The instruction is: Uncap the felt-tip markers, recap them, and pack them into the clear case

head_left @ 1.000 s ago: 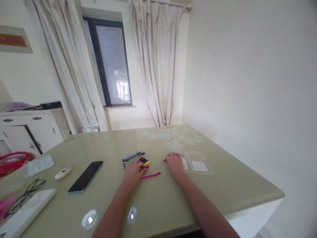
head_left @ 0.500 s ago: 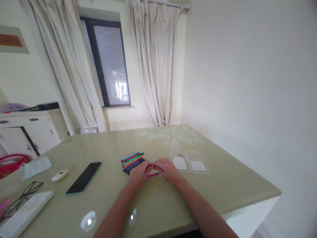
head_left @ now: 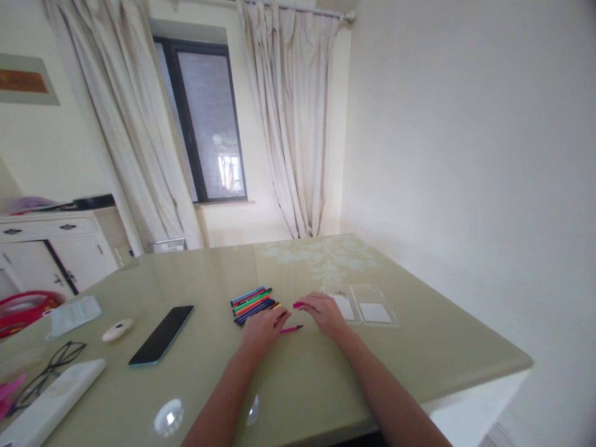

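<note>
Several felt-tip pens [head_left: 251, 304] in different colours lie side by side in a row on the table. At the near end of that row, my left hand [head_left: 261, 330] is closed on a felt-tip pen [head_left: 283, 315], most of which its fingers hide. My right hand [head_left: 322, 311] pinches a small pink pen cap [head_left: 297, 305], apart from the left hand. Just below my left fingers lies a pink felt-tip pen [head_left: 292, 329] with a dark end, partly covered by the hand. Right of my right hand is a clear plastic case [head_left: 395, 321], opened flat, with white inserts.
Toward the left on the glossy table [head_left: 214, 372] lie a phone [head_left: 161, 336], a pale oval object [head_left: 118, 330], a face mask [head_left: 75, 316], glasses [head_left: 46, 375] and a long white object [head_left: 53, 403]. A wall [head_left: 465, 186] runs along the right side.
My hands were together on one pen and are now apart. The pink cap has come away in my right hand, which moved right; the left keeps the pen.
</note>
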Action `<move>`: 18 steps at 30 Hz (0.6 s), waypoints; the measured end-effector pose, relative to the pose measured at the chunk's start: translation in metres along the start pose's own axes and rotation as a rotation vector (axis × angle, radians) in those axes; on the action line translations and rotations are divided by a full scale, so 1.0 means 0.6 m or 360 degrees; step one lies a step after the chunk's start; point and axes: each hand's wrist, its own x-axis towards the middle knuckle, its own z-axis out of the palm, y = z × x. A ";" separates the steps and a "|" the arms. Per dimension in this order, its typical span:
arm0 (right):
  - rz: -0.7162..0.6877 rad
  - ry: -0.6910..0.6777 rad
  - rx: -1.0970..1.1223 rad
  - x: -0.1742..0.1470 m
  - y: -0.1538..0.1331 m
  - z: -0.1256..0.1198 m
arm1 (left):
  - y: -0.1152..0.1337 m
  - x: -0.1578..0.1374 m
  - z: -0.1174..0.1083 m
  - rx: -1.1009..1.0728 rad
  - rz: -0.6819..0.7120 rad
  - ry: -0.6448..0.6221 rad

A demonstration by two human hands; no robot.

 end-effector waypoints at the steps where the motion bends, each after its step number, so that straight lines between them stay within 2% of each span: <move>1: 0.0067 0.0081 0.0040 0.000 0.005 -0.005 | -0.006 -0.001 0.001 -0.0018 -0.0042 0.0022; 4: 0.0291 0.0300 -0.0004 -0.002 0.023 -0.020 | -0.023 -0.003 0.010 -0.0103 -0.0152 0.0117; 6: 0.0453 0.0339 -0.0138 -0.004 0.033 -0.024 | -0.029 -0.003 0.020 -0.0182 -0.0110 0.0163; 11: 0.0704 0.0110 -0.0482 -0.007 0.036 -0.021 | -0.027 0.000 0.036 -0.0282 0.0073 0.0140; 18: 0.0593 -0.0181 -0.0716 -0.006 0.019 -0.011 | -0.012 -0.008 0.016 -0.0342 0.0197 -0.0031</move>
